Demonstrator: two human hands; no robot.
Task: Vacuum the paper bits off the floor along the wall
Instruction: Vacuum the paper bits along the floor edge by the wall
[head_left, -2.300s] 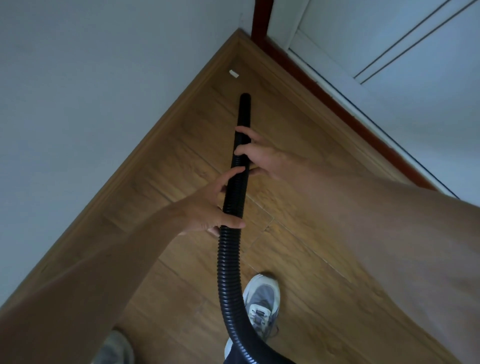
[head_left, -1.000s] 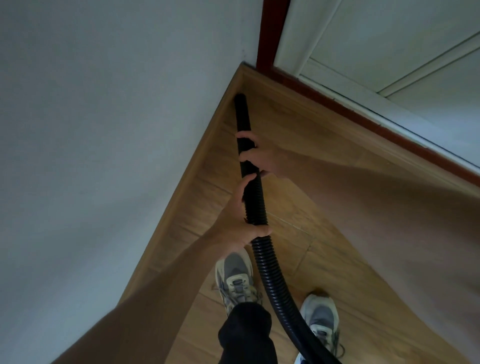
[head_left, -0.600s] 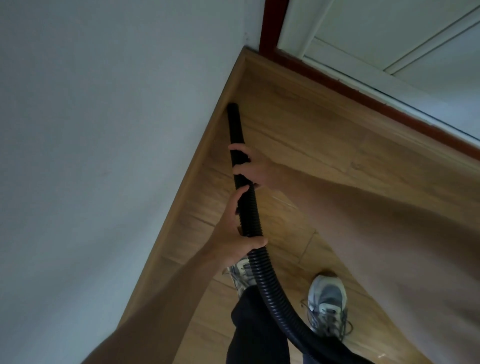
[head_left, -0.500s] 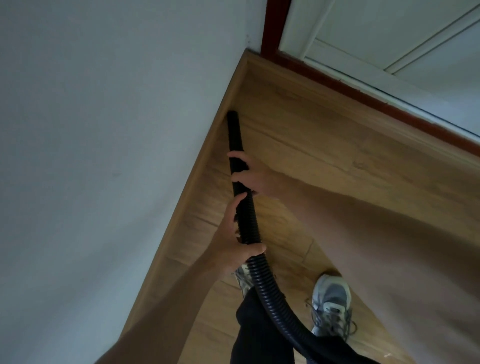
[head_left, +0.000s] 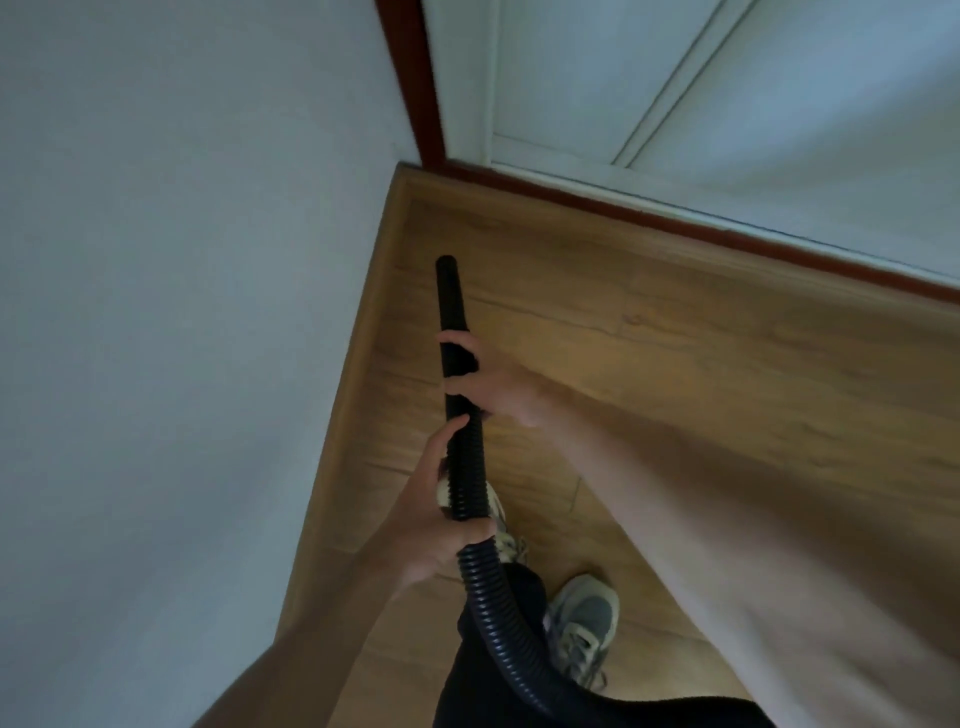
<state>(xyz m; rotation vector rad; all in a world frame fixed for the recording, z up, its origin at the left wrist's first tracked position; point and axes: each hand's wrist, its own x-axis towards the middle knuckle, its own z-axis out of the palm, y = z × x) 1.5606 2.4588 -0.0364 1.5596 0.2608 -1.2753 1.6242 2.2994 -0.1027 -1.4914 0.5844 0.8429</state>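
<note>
Vacuuming along the wall (head_left: 182, 312).
Left hand (head_left: 431, 525) and right hand (head_left: 493, 379) grip the vacuum hose (head_left: 470, 483), nozzle (head_left: 449, 291) over the floor (head_left: 675, 364) beside the skirting (head_left: 353, 389); no paper bits visible, so the next move is probably to a fresh stretch.

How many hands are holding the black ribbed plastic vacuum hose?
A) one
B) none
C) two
C: the left hand grips the black ribbed plastic vacuum hose low down, and the right hand grips it nearer the tip.

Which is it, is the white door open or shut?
Shut, it seems: the white door sits flush along the red threshold, with no gap showing beside its red frame.
</note>
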